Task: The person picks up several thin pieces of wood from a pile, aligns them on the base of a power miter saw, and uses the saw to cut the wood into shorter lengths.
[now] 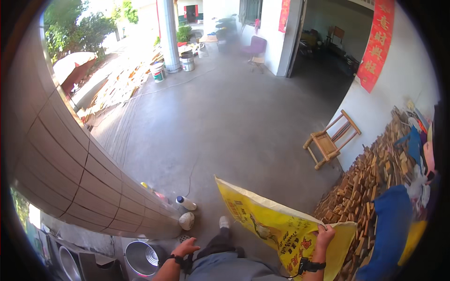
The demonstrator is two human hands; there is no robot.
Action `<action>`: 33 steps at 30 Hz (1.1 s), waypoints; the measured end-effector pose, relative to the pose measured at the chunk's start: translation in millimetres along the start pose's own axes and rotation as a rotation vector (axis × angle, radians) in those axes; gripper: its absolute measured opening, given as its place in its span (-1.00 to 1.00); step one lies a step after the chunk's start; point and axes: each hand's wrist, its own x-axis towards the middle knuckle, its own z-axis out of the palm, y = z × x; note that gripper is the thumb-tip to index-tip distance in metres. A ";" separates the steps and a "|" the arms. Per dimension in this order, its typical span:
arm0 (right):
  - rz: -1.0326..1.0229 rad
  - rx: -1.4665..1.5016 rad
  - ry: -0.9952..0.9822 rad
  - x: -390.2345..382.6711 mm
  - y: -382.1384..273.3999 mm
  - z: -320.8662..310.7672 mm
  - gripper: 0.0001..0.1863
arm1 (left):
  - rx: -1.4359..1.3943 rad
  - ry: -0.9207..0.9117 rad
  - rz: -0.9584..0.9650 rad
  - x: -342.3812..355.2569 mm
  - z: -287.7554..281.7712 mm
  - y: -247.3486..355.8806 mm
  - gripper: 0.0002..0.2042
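Observation:
A large yellow printed woven sack [262, 220] hangs spread from my right hand [324, 235], whose fingers are closed on its pale upper edge. Its far corner stretches out to the left over the floor, and its near end drapes beside my right forearm. My left hand [186, 247] is held low in front of my body, away from the sack, with nothing in it and its fingers apart. Nearest to it are a white bottle with a dark blue cap [186, 203] and a round whitish container [186, 221], both standing on the floor.
Stacked split firewood [356, 192] lines the right wall, with a blue cloth [393, 225] over it. A small bamboo chair [326, 144] stands by that wall. A tiled pillar [93, 178] rises on the left, beside a metal pot [144, 258]. Buckets [158, 72] stand farther off.

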 end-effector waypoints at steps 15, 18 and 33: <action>0.109 0.209 -0.148 216.0 -158.8 201.5 -0.83 | -0.457 0.219 -0.169 199.5 -113.8 34.7 -0.49; 0.054 0.155 -0.241 239.5 -175.9 273.3 -0.85 | -0.532 0.252 -0.161 220.6 -125.3 33.2 -0.51; -0.451 -0.111 -0.665 410.9 -352.1 642.6 -0.71 | -0.655 0.545 -0.474 305.2 -237.2 74.0 -0.51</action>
